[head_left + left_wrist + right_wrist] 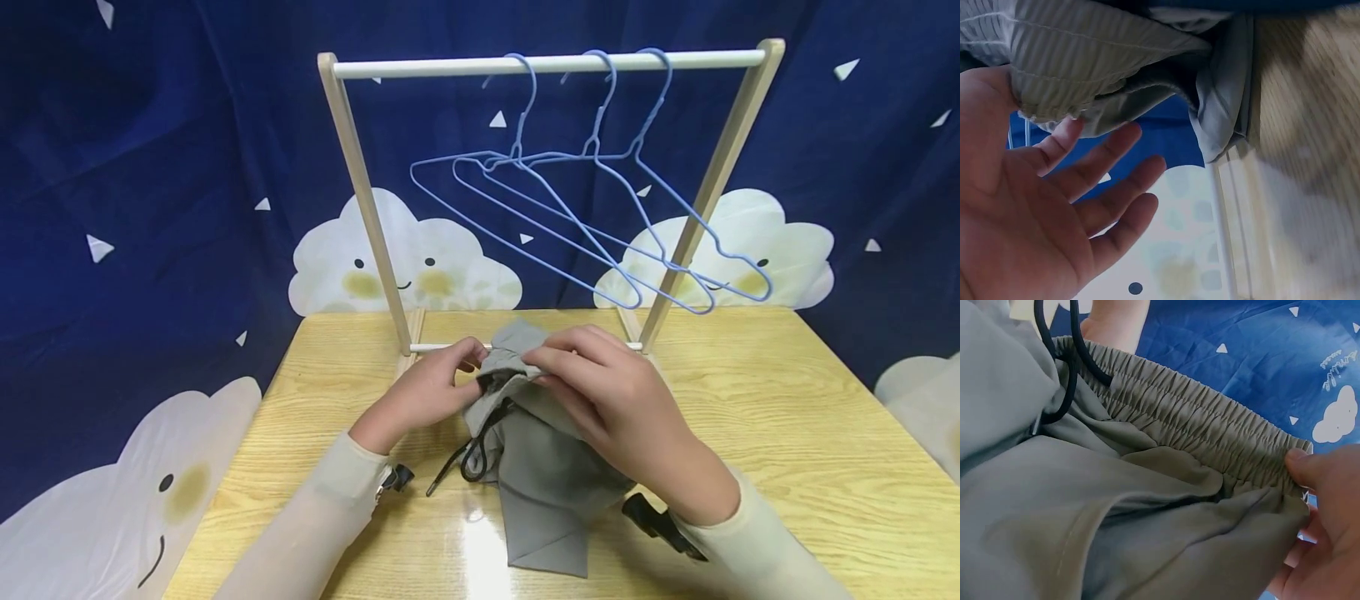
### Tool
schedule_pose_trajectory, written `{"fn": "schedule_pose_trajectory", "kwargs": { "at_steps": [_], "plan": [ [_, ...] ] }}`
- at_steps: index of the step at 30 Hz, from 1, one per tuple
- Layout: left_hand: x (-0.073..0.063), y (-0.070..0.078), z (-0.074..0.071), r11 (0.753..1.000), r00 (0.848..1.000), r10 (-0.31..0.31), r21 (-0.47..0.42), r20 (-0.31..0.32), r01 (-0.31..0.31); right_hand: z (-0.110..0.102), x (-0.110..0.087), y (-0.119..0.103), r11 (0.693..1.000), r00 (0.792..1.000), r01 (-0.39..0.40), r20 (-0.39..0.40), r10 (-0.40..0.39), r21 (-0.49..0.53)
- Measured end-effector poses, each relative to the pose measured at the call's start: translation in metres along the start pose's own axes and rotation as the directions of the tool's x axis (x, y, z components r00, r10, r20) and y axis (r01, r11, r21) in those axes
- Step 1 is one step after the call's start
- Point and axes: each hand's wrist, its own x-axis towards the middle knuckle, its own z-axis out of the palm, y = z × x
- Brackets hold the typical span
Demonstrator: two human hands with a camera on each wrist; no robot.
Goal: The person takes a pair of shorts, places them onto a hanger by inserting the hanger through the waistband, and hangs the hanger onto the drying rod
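Note:
A pair of grey drawstring pants [555, 467] is bunched between both hands, its lower part hanging down toward the table. The gathered elastic waistband [1204, 425] carries a black cord [474, 458] with a metal tip. At one end of the band, my right hand [618, 392] pinches the fabric, thumb on the outside [1300, 464] and fingers behind. My left hand [431, 387] holds the opposite side of the waistband, its thumb partly hidden by cloth. In the left wrist view the index fingertip meets the band's edge, while the other fingers [1116, 206] spread away from it.
Behind the pants stands a wooden rack with a white top rail [450, 67]. Three blue hangers [525, 167] hang from the rail, overlapping one another. The wood-grain table [750, 417] extends to both sides, backed by a dark blue cloud-print curtain [150, 125].

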Motion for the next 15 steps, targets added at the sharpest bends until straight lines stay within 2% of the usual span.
{"fn": "schedule_pose_trajectory", "kwargs": {
  "at_steps": [8, 15],
  "plan": [
    [0.002, 0.001, 0.0, 0.999, 0.998, 0.046, -0.013, -0.053, -0.047, -0.012, 0.003, -0.001, 1.0, 0.999, -0.006, -0.043, 0.007, 0.028],
    [0.0, 0.0, -0.008, 0.997, 0.991, 0.051, -0.056, -0.126, -0.058, -0.023, 0.002, 0.009, 0.993, 0.992, -0.075, -0.093, 0.083, 0.088]
  ]
}}
